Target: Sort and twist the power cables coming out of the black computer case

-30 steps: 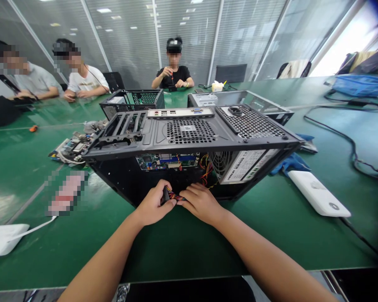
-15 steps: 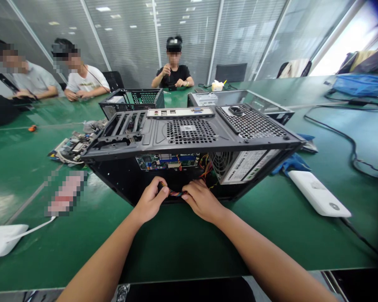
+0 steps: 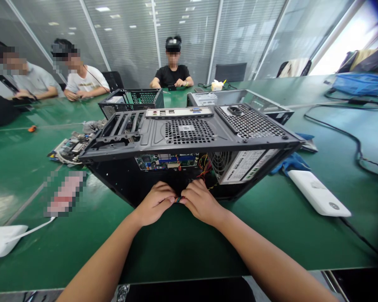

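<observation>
The left hand [image 3: 155, 204] and right hand [image 3: 203, 202] hide most of the wire bundle [image 3: 178, 200] (a short twist shows); the view's left edge crops a white box [image 3: 3, 243]; a pinkish slab [image 3: 66, 193] is pixelated.

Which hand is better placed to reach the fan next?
Probably the right hand: it grips the wires on the side nearer the fan, while the left hand holds them farther away.

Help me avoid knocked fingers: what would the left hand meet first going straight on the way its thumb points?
The left hand would probably meet the right hand, just past the short stretch of cable bundle; depth is unclear.
</observation>
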`<state>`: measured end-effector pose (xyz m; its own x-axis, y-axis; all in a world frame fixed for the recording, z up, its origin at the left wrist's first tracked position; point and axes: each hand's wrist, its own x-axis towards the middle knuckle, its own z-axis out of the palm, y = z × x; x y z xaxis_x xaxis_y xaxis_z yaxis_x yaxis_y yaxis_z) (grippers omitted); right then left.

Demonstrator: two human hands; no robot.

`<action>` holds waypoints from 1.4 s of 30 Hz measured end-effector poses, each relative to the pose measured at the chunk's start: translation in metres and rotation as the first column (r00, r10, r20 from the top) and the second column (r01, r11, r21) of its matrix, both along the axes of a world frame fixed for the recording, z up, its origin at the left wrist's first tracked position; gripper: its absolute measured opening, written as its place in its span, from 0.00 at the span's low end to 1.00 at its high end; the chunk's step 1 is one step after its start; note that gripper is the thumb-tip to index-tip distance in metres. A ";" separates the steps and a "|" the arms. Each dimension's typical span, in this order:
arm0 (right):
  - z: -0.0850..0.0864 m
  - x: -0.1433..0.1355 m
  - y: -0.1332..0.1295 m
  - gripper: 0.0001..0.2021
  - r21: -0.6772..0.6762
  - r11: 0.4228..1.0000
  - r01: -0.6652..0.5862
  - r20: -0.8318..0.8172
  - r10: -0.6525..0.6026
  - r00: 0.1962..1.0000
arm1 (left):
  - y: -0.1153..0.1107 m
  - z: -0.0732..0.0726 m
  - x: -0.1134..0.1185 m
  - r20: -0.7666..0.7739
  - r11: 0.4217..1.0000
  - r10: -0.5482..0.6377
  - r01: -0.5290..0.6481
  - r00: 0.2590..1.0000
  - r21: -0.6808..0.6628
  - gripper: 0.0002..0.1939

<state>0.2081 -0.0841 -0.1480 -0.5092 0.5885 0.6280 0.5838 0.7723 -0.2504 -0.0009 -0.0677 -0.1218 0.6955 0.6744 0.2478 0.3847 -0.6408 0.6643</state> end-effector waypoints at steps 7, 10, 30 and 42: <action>0.002 0.002 0.000 0.12 0.022 1.000 -0.016 0.033 0.015 0.999 | 0.000 -0.001 -0.002 -0.020 1.000 -0.023 0.023 1.000 0.014 0.14; 0.000 0.002 0.000 0.13 -0.028 1.000 -0.002 0.063 0.004 0.998 | 0.000 -0.003 -0.002 -0.036 0.999 -0.015 0.016 0.999 0.032 0.13; 0.007 0.001 -0.002 0.13 -0.012 0.999 -0.049 0.121 0.050 0.991 | -0.001 -0.002 -0.004 -0.012 0.957 0.040 -0.042 0.999 -0.286 0.16; 0.006 -0.001 -0.004 0.09 0.041 0.998 -0.046 0.050 0.043 0.998 | -0.001 -0.002 -0.010 0.130 0.740 0.138 -0.015 0.982 -0.673 0.11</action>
<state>0.2075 -0.0877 -0.1422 -0.5651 0.5379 0.6256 0.5594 0.8071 -0.1887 -0.0108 -0.0682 -0.1240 0.6257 0.7584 -0.1828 0.2614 0.0169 0.9651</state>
